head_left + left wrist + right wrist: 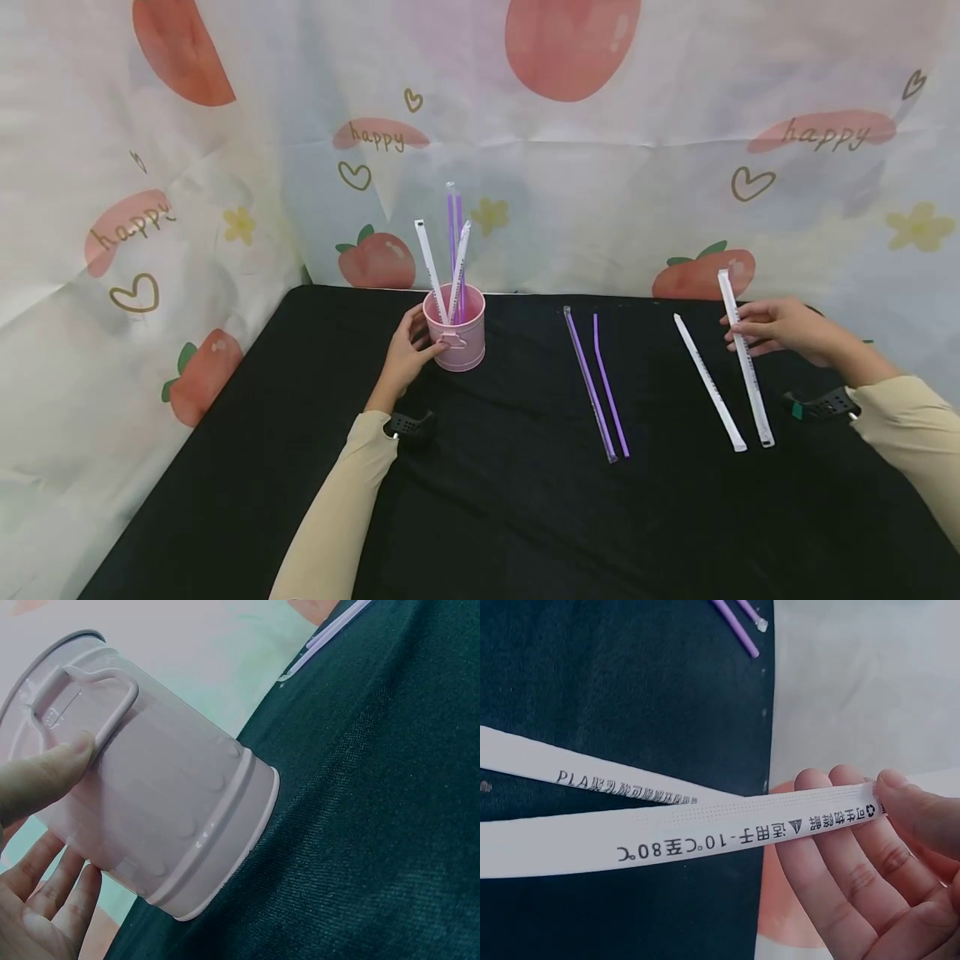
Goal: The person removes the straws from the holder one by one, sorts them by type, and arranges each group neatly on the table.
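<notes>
From my remote station I list: one pail [465,354], pink, round, with a loop handle [118,722] and a raised band near its base, upright on the worktop [487,500], the left grip [405,350] around its side. Inside, two white-wrapped straws [430,265] and purple straws [452,221], tops above the rim. One held straw [752,383], white sleeve with dark print, aslant, pinched above its middle by the right grip [787,327]. Just beside it, one loose white straw [708,383], lying flat. Nearer the pail, lying side by side: one clear-wrapped purple straw [591,387], one slimmer purple straw [612,400], slightly bent.
</notes>
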A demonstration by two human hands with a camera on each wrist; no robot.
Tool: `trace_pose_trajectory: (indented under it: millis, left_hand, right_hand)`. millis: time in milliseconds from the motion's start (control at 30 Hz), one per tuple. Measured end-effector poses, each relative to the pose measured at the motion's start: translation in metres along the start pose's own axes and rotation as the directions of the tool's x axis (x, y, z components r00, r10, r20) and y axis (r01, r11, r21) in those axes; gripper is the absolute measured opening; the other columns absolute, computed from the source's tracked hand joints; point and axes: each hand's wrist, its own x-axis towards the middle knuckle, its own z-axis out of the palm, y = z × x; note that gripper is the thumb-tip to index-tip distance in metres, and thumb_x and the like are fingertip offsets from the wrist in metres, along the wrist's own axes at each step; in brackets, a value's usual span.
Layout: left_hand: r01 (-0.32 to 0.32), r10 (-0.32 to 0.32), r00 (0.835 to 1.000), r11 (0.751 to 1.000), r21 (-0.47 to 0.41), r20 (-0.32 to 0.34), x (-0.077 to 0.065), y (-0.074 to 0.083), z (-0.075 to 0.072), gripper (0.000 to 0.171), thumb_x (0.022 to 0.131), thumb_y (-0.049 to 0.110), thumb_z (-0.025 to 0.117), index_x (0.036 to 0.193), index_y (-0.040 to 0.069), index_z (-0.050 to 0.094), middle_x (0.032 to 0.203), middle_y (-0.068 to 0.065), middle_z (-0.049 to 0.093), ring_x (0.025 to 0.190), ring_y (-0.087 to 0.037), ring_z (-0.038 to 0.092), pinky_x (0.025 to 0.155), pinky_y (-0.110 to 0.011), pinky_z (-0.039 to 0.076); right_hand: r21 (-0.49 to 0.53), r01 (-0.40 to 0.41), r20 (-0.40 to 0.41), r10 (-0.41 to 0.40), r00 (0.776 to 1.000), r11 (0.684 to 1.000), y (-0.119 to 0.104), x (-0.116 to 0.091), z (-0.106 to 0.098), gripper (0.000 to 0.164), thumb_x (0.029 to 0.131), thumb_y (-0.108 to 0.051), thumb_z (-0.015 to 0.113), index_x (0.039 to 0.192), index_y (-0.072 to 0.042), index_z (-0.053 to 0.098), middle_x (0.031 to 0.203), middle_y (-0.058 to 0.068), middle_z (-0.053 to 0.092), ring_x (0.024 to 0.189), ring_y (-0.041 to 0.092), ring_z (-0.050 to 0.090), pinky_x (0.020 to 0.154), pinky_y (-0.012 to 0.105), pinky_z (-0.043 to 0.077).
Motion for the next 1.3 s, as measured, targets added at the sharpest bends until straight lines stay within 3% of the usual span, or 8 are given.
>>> trace_pose_trajectory:
  millis: [100, 200, 300, 567, 833, 1000, 1133, 1300]
  left_hand:
    - [0.000, 0.000, 1.000, 1.000, -0.007, 0.002, 0.001, -0.001, 0.000, 0.074, 0.081, -0.001, 0.069, 0.143, 0.001, 0.029, 0.144, -0.024, 0.037, 0.135, -0.036, 0.036, 0.114, -0.049, 0.032]
    - [0.003, -0.003, 1.000, 1.000, -0.003, 0.001, 0.001, -0.001, 0.000, 0.074, 0.081, -0.001, 0.069, 0.144, 0.001, 0.028, 0.144, -0.024, 0.037, 0.135, -0.036, 0.036, 0.113, -0.048, 0.032]
    - [0.002, -0.002, 1.000, 1.000, 0.000, 0.001, 0.001, -0.002, -0.001, 0.075, 0.081, -0.001, 0.069, 0.144, 0.000, 0.028, 0.144, -0.024, 0.038, 0.135, -0.036, 0.036, 0.113, -0.048, 0.032]
    - [0.003, -0.003, 1.000, 1.000, 0.008, -0.014, 0.008, -0.017, 0.000, 0.074, 0.081, -0.001, 0.069, 0.144, 0.003, 0.029, 0.144, -0.022, 0.038, 0.135, -0.035, 0.036, 0.114, -0.048, 0.032]
    - [-0.025, 0.028, 0.999, 0.998, 0.049, -0.047, 0.013, -0.031, 0.001, 0.074, 0.080, 0.004, 0.072, 0.142, 0.009, 0.033, 0.142, -0.016, 0.042, 0.133, -0.030, 0.041, 0.112, -0.045, 0.035]
    - [0.003, -0.002, 0.999, 1.000, 0.026, -0.037, 0.011, -0.025, 0.000, 0.075, 0.079, 0.003, 0.073, 0.142, 0.008, 0.032, 0.144, -0.017, 0.040, 0.134, -0.031, 0.039, 0.113, -0.045, 0.034]
    - [0.023, -0.023, 1.000, 1.000, 0.013, -0.018, 0.006, -0.011, 0.000, 0.075, 0.080, 0.000, 0.071, 0.143, 0.003, 0.030, 0.145, -0.021, 0.038, 0.136, -0.035, 0.037, 0.114, -0.046, 0.032]
    - [0.015, -0.014, 1.000, 0.999, 0.029, -0.013, 0.001, 0.000, 0.001, 0.072, 0.082, -0.002, 0.068, 0.142, -0.001, 0.029, 0.144, -0.023, 0.037, 0.135, -0.037, 0.036, 0.113, -0.048, 0.033]
  right_hand:
    - [-0.025, -0.028, 0.000, 0.028, 1.000, 0.999, 0.002, 0.002, 0.001, 0.020, 0.098, -0.012, 0.046, 0.116, -0.008, 0.057, 0.085, -0.012, 0.070, 0.081, 0.004, 0.068, 0.068, 0.026, 0.059]
    - [-0.050, -0.038, -0.001, 0.038, 0.999, 0.998, 0.004, 0.005, 0.001, 0.035, 0.099, -0.013, 0.045, 0.124, 0.011, 0.048, 0.085, -0.013, 0.069, 0.081, 0.004, 0.068, 0.070, 0.028, 0.059]
    - [-0.063, -0.042, 0.001, 0.042, 0.999, 0.997, 0.006, 0.007, 0.001, 0.042, 0.099, -0.013, 0.045, 0.127, 0.018, 0.042, 0.085, -0.013, 0.069, 0.080, 0.004, 0.068, 0.071, 0.030, 0.059]
    - [-0.065, -0.060, 0.014, 0.061, 0.998, 0.996, 0.015, 0.016, 0.000, 0.046, 0.100, -0.014, 0.043, 0.129, 0.020, 0.037, 0.090, -0.006, 0.071, 0.081, 0.005, 0.068, 0.074, 0.032, 0.059]
    - [-0.082, -0.062, 0.012, 0.064, 0.998, 0.995, 0.025, 0.026, -0.001, 0.043, 0.100, -0.010, 0.040, 0.130, 0.021, 0.034, 0.099, 0.013, 0.071, 0.081, 0.004, 0.068, 0.074, 0.033, 0.059]
    - [-0.077, -0.064, -0.015, 0.063, 0.998, 0.995, 0.033, 0.032, 0.000, 0.042, 0.100, -0.009, 0.042, 0.128, 0.021, 0.034, 0.096, 0.012, 0.072, 0.080, 0.007, 0.069, 0.072, 0.032, 0.059]
    - [-0.074, -0.072, -0.037, 0.069, 0.997, 0.995, 0.039, 0.036, 0.003, 0.041, 0.099, -0.008, 0.044, 0.126, 0.020, 0.034, 0.094, 0.011, 0.073, 0.078, 0.007, 0.069, 0.071, 0.032, 0.059]
    - [-0.061, -0.082, -0.055, 0.078, 0.995, 0.995, 0.042, 0.038, 0.007, 0.038, 0.097, -0.007, 0.046, 0.123, 0.019, 0.036, 0.094, 0.013, 0.073, 0.078, 0.008, 0.070, 0.070, 0.031, 0.059]
